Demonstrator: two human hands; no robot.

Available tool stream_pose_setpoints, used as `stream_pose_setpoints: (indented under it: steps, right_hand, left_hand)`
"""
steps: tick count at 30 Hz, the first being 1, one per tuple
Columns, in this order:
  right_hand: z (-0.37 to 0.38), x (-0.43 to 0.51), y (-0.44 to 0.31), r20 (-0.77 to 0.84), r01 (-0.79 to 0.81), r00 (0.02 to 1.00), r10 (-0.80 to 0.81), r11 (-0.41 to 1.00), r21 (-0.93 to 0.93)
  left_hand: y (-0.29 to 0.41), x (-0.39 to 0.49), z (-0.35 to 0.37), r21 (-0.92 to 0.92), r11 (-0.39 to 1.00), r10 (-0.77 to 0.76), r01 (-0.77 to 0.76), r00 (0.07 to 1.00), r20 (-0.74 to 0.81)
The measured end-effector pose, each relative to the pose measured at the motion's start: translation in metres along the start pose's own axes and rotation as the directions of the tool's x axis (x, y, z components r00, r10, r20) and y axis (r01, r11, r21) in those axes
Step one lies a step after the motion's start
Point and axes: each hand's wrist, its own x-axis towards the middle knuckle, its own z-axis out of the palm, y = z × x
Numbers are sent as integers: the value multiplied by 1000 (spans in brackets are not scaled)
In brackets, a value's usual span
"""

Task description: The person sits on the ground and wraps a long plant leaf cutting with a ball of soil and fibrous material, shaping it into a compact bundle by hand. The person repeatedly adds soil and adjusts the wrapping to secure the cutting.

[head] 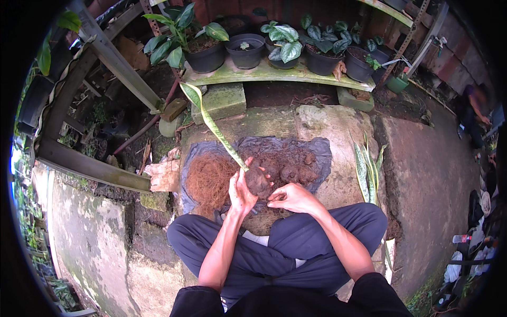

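My left hand (242, 193) is closed around a dark ball of soil (258, 183). From the ball's top a long snake plant leaf (216, 128) with yellow edges leans up to the left. My right hand (295, 198) is just right of the ball, thumb and fingertips close together; whether they pinch a bit of soil I cannot tell. Beyond both hands a dark plastic sheet (323, 148) lies on the stone floor. It carries a heap of brown coconut fibre (210, 178) at the left and loose soil with clumps (291, 173) at the right.
Several snake plant leaves (368, 174) stand by my right knee. Ahead, a mossy plank shelf (273, 75) on concrete blocks (222, 101) bears potted plants (323, 55). A metal frame (95, 166) is at the left. Another person (473, 111) sits at the far right, near a plastic bottle (462, 238).
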Motion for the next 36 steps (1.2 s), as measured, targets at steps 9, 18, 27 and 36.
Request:
stream_pose_setpoints:
  steps: [9, 18, 27, 36]
  right_hand:
    - [22, 15, 6, 56, -162, 987, 153, 874, 458]
    - [-10, 3, -10, 35, 116, 989, -143, 905, 408]
    - [-47, -19, -30, -60, 232, 973, -225, 953, 194]
    - [-45, -23, -13, -114, 121, 980, -166, 937, -327]
  left_hand:
    - [3, -1, 3, 74, 993, 103, -97, 992, -79]
    - [5, 1, -3, 98, 989, 115, -107, 990, -80]
    - [3, 1, -5, 93, 992, 94, -88, 994, -63]
    - [3, 3, -6, 79, 994, 85, -81, 995, -50]
